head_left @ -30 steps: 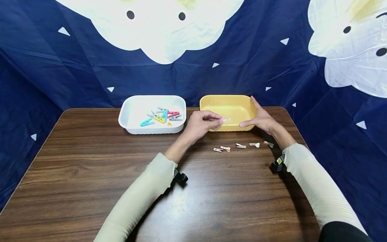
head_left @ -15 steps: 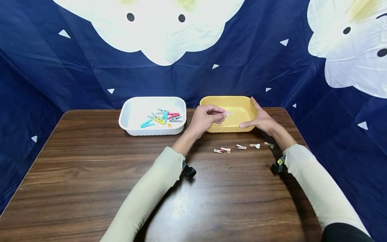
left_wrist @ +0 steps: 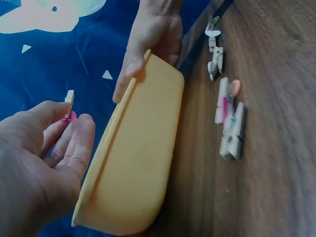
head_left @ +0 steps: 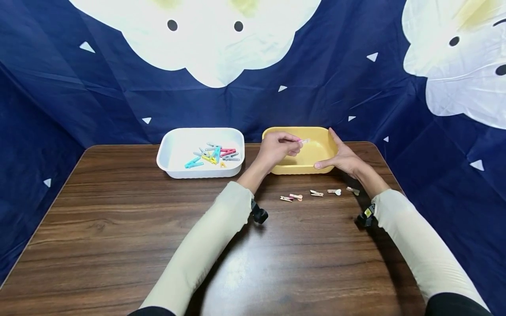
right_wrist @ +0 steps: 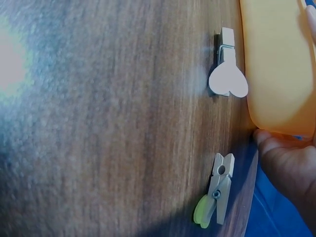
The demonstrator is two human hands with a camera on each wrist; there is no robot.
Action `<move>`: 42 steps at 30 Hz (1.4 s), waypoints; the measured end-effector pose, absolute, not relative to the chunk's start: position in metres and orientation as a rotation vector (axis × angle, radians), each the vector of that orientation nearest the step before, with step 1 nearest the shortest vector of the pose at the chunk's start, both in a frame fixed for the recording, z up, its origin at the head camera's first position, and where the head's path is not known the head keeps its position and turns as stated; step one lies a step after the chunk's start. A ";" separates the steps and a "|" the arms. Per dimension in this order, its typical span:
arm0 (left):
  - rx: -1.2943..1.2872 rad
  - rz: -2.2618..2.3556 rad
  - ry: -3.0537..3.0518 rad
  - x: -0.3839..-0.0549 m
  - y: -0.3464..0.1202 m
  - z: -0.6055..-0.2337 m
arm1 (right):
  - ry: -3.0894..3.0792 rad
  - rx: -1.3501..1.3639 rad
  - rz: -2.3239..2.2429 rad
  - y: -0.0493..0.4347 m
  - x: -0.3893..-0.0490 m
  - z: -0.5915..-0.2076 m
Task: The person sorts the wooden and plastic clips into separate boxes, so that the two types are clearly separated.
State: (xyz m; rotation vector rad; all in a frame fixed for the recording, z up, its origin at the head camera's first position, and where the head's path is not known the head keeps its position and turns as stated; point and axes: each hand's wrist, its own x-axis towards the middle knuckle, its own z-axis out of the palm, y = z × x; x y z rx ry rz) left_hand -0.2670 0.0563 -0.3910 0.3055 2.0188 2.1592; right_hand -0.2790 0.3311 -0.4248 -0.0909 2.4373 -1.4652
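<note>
Between thumb and fingers, my left hand (head_left: 274, 148) pinches a small wooden clothespin (left_wrist: 69, 101) with a pink decoration, held over the yellow basin (head_left: 302, 170). My right hand (head_left: 345, 159) grips the basin's right end, the thumb at the front rim and the fingers round the far side. In front of the basin, several wooden clothespins lie in a loose row on the table. The right wrist view shows a clothespin with a white heart (right_wrist: 228, 79) and one with a green decoration (right_wrist: 216, 192). Two at the row's left end (left_wrist: 229, 118) lie against each other.
Left of the yellow basin stands a white basin (head_left: 170, 151) with several coloured plastic clothespins (head_left: 217, 153) in it. Both basins sit at the back of the brown wooden table (head_left: 118, 219), close to a dark blue curtain (head_left: 118, 101).
My left hand has moved right and away from me, carrying the pink-decorated clothespin further over the yellow basin. The right hand has stayed on the basin's end.
</note>
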 end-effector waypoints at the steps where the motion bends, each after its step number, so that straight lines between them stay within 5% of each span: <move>1: 0.308 2.161 2.014 -0.269 0.059 -0.389 | 2.438 -0.094 -1.465 0.331 -0.279 -0.425; 26: 0.135 2.132 2.087 -0.286 0.088 -0.382 | 2.452 -0.096 -1.445 0.332 -0.279 -0.425; 42: 0.321 2.040 2.039 -0.278 0.086 -0.386 | 2.442 -0.068 -1.451 0.332 -0.281 -0.426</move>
